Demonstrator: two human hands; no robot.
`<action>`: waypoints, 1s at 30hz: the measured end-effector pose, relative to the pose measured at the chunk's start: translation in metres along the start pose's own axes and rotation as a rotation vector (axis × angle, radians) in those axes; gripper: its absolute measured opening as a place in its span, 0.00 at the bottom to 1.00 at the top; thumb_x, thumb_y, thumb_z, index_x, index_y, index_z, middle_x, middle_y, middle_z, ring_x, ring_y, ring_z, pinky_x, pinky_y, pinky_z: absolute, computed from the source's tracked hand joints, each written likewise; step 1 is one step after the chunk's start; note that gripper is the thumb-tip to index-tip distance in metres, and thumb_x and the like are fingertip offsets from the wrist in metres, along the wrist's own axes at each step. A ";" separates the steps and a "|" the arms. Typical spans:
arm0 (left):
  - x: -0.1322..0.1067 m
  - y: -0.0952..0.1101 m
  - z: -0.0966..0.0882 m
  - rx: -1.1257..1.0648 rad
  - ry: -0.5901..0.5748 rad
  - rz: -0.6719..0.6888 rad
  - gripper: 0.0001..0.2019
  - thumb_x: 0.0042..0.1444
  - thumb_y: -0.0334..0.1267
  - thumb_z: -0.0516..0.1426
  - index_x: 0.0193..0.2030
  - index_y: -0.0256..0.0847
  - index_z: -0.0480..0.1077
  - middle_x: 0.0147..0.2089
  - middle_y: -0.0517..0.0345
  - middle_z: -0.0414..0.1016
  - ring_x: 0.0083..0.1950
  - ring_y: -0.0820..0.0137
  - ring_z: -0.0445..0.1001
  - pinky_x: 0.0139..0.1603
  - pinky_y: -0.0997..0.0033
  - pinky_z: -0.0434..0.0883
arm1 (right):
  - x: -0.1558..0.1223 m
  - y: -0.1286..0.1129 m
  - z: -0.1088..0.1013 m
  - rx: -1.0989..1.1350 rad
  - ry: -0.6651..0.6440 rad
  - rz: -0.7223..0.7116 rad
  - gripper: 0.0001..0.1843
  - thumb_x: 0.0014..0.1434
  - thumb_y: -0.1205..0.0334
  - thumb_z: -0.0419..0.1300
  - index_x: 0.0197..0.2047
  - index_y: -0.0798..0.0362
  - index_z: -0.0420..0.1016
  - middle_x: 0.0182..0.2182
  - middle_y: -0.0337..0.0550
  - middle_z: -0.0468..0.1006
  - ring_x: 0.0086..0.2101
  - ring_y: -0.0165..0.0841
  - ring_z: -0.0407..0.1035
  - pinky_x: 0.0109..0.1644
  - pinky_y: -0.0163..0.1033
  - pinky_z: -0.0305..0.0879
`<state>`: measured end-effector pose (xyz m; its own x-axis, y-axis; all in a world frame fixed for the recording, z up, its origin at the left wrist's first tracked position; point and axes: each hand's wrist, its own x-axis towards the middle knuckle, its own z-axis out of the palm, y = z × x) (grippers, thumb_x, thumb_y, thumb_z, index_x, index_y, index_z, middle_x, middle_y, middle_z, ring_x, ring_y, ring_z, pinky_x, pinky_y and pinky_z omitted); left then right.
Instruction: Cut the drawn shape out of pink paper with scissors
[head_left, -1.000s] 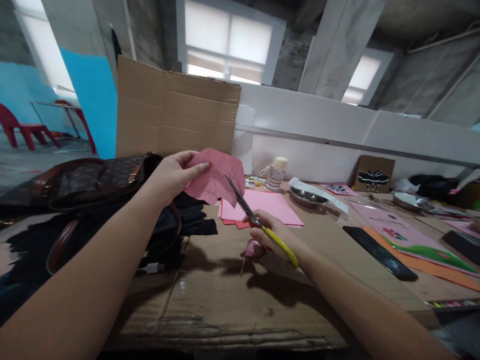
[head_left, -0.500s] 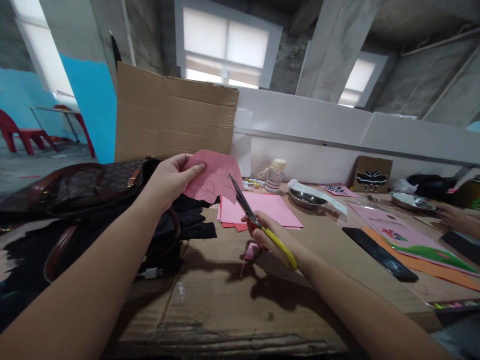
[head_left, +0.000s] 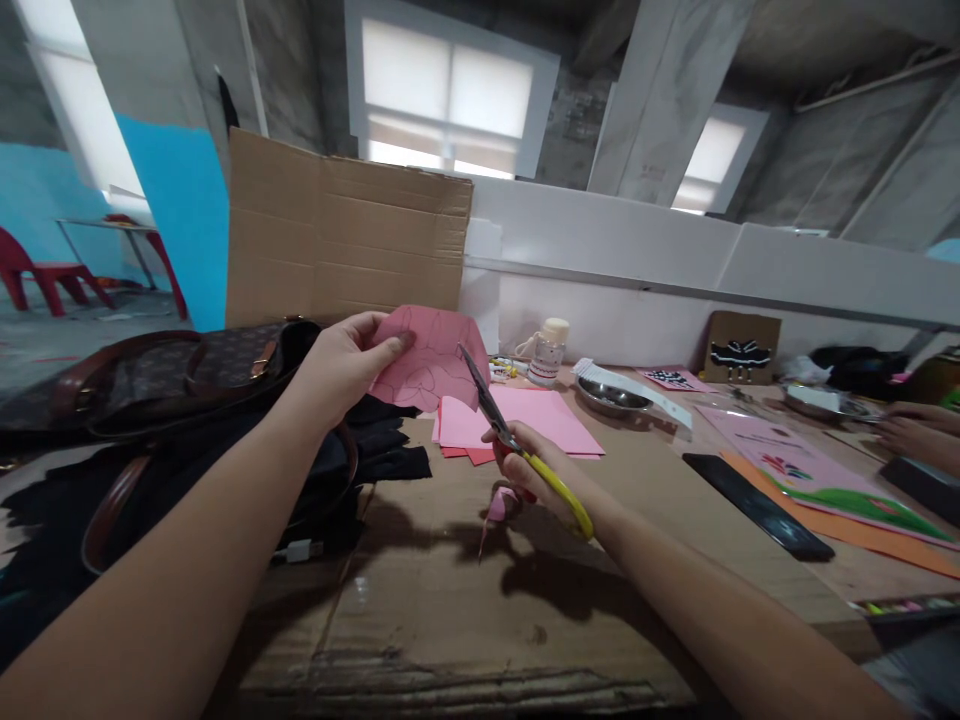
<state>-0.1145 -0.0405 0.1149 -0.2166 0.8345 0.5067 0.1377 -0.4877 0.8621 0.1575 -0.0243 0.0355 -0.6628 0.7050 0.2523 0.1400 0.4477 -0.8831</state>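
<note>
My left hand [head_left: 347, 362] pinches the left edge of a piece of pink paper [head_left: 435, 365] marked with drawn outlines. In my right hand [head_left: 536, 460] is a pair of scissors [head_left: 491, 407] with yellow and red handles, its dark blades pointing up and left against the paper's right part. How far the blades are parted is hard to make out. Below my right hand a small pink paper scrap [head_left: 498, 504] hangs or lies over the cardboard mat [head_left: 450, 620]. Behind it is a stack of pink sheets [head_left: 540, 420] with red ones under it.
To the left stand a brown patterned handbag [head_left: 180, 370] and black cloth [head_left: 382, 440]. At the back are a clear bottle [head_left: 547, 352] and a metal bowl [head_left: 611, 393]. A black phone-like slab [head_left: 754, 507] lies at right, near another person's hand [head_left: 922, 432].
The pink paper has tilted and shifted slightly to the right and down with my left hand. My right hand and the scissors stay nearly in place. The other person's hand moved a little.
</note>
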 end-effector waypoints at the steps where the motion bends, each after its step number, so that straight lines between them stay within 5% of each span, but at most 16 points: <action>1: 0.000 -0.001 -0.001 0.003 -0.006 0.006 0.18 0.48 0.50 0.69 0.43 0.42 0.78 0.39 0.56 0.82 0.35 0.68 0.78 0.36 0.73 0.76 | 0.000 0.000 0.000 -0.006 0.002 -0.001 0.25 0.65 0.41 0.56 0.55 0.51 0.65 0.34 0.37 0.64 0.22 0.23 0.60 0.25 0.32 0.54; 30: 0.001 -0.007 -0.003 0.068 -0.038 0.036 0.21 0.49 0.53 0.68 0.45 0.42 0.79 0.41 0.54 0.82 0.38 0.64 0.78 0.38 0.70 0.75 | 0.002 0.000 0.000 -0.039 0.012 -0.019 0.23 0.65 0.44 0.57 0.54 0.51 0.66 0.34 0.37 0.62 0.26 0.26 0.57 0.28 0.33 0.57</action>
<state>-0.1183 -0.0366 0.1097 -0.1736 0.8263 0.5358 0.2104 -0.5004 0.8398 0.1566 -0.0229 0.0356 -0.6570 0.7025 0.2734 0.1566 0.4820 -0.8621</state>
